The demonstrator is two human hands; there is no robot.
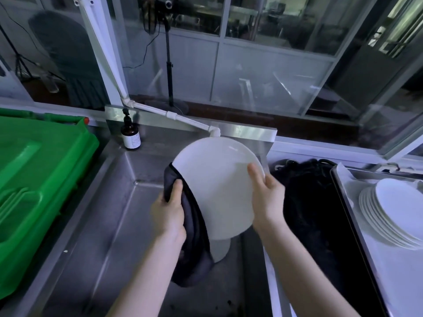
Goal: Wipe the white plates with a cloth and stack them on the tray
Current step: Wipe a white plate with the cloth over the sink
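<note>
Plate (219,186) up in the air over sink (109,220), tilted with its face toward the camera, likely so the cloth can reach the rim and any drips fall into the basin. Cloth (194,245), dark, is wrapped round the plate's left edge and hangs down below it. Left hand (168,216) grips cloth with the thumb curled over the front, clamping fabric onto the rim; its other fingers are hidden behind, can't tell how they lie. Right hand (267,195) holds the opposite rim, thumb flat on the face, fingers behind the plate and out of sight; reads as a steadying pinch so the plate can be turned against the cloth. Judged step: wiping edge or back, not yet ready to stack. A white shape shows just under the plate, inside the sink; can't tell if it's another plate. Right of the sink, tray (393,282) carries a stack (393,216) of white plates, leaning and fanned, so several look done already; the tray sits close enough for a short carry. Between sink and tray lies a black bundle (309,202), unclear what. Bottle (131,136), brown with a pump, stands on the sink's back ledge. Pipe (183,118), white, runs down to the sink's back edge. Crate (34,179), green, sits left of the sink.
</note>
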